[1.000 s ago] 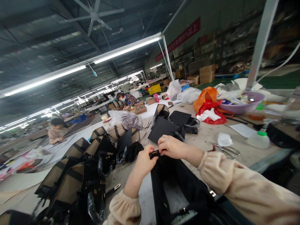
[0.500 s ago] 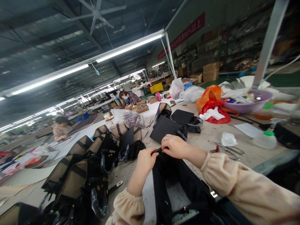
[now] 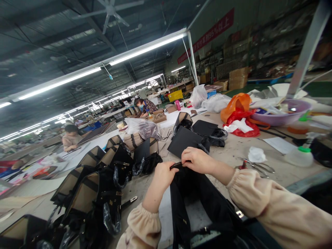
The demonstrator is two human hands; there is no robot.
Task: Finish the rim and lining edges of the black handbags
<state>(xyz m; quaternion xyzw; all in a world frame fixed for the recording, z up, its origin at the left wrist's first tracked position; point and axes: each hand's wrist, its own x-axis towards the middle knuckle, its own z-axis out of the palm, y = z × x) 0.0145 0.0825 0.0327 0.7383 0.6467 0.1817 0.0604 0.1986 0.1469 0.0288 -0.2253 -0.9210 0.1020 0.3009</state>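
Note:
A black bag piece (image 3: 210, 197) stands in front of me, with long black side panels and small gold fittings low on it. My left hand (image 3: 166, 173) pinches the left part of its far top edge. Close beside it, my right hand (image 3: 196, 159) grips the same edge, fingers curled over it. A short dark strip of the edge shows between the two hands. Just beyond them lies a flat black panel (image 3: 183, 141) belonging to another bag. What the fingertips press on is partly hidden.
Several black bags with beige linings (image 3: 85, 190) crowd the table's left. Scissors (image 3: 259, 167), a white crumpled wrapper (image 3: 256, 154) and a green-topped bottle (image 3: 301, 155) are at right. Behind them sit a red plastic bag (image 3: 242, 124) and a purple basin (image 3: 282, 114). Two people work farther back.
The view has shifted slightly, so the surroundings sit a little further right. Both hands keep their hold on the bag's edge, and the right fingers have curled a little more.

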